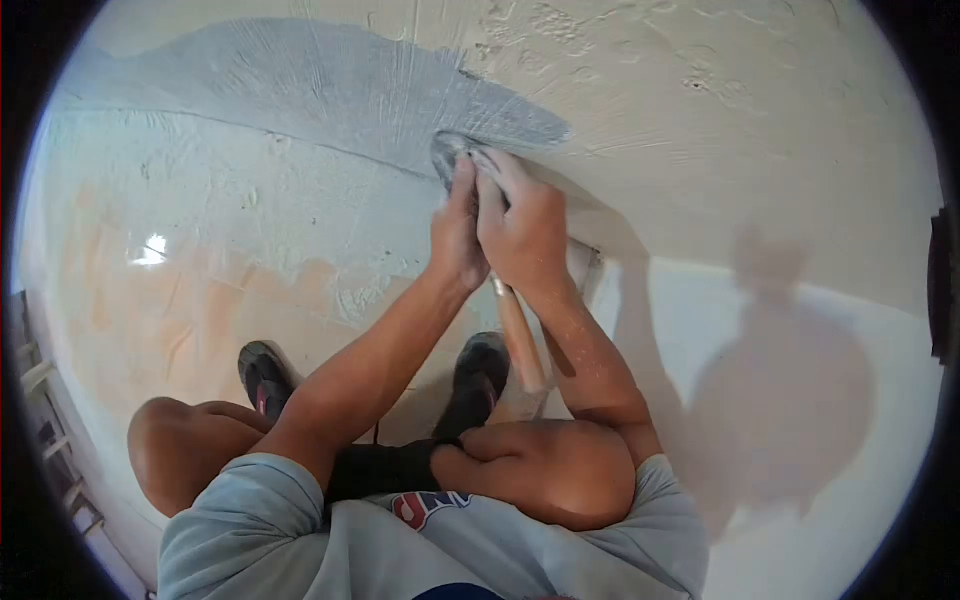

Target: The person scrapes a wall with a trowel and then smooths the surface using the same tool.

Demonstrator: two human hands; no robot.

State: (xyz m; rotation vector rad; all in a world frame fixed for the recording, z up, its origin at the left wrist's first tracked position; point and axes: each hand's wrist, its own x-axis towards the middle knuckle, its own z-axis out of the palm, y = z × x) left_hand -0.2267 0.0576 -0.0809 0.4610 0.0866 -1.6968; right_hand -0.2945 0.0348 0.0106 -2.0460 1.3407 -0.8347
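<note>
My right hand (527, 228) is closed round the upper part of a trowel (519, 335), whose wooden handle sticks out below the wrist towards my knees. Close against it, my left hand (462, 228) is also closed, its thumb pressing on the grey-smeared, rounded end of the tool. That end touches the wall at the lower edge of a wet grey plaster patch (330, 85). My fingers hide the middle of the trowel and much of its blade.
Rough cream wall (690, 130) surrounds the grey patch. Below lies a smeared, pale floor (200, 240) with orange stains. My shoes (265, 378) rest on it, and my bent knees are close under my arms. A slatted object (55, 430) stands at far left.
</note>
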